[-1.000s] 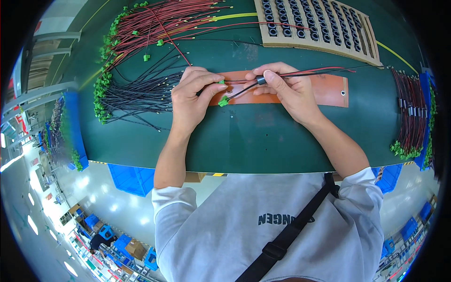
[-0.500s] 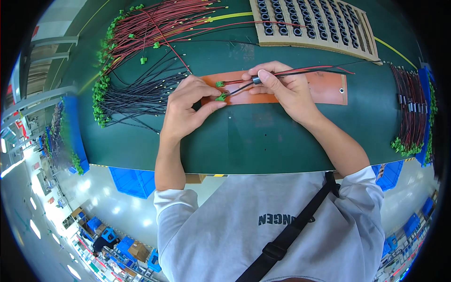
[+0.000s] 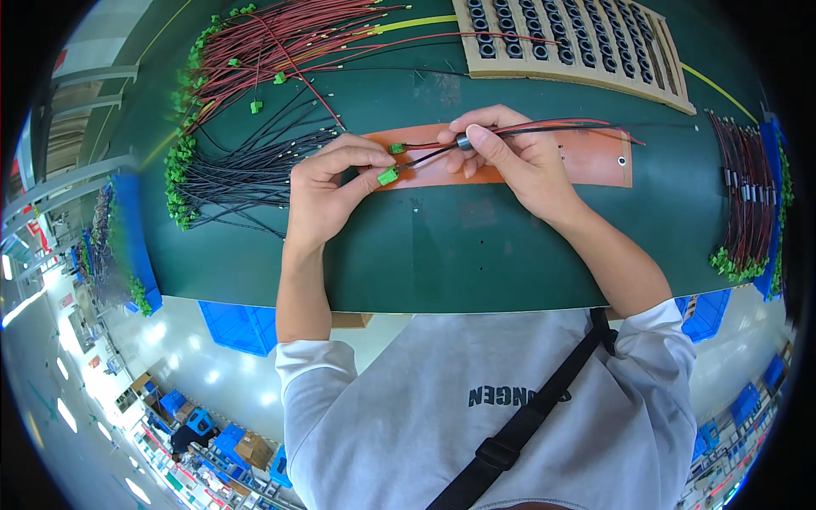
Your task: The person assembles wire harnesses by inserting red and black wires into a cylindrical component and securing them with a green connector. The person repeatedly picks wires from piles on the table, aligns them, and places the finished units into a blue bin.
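On top of a dark green table (image 3: 476,246) lies one flat orange mat (image 3: 586,161), and everything else is told from that mat. Below the table edge, on the near side, you can see a shiny floor and blue bins (image 3: 242,327), and more small boxes far off at the lower left.

Right over the mat are two hands. One left hand (image 3: 327,191) sits at the mat's left end, and its fingers pinch a small green plug (image 3: 388,176). One right hand (image 3: 510,157) sits over the middle of the mat, and its fingers pinch a small dark ring (image 3: 463,141) with a red wire and a black wire (image 3: 561,127) running through it. A second green plug (image 3: 397,148) sits just above the first one, on the mat. The two wires run off to the right, above the mat.

Behind the mat is one tan tray (image 3: 578,51) full of dark rings in rows, too many to count. Left of the mat lies one bunch of black wires (image 3: 246,166), and behind that one bunch of red wires (image 3: 289,38), both with green plugs. Far right of the mat lies one more bunch of wires (image 3: 748,204).
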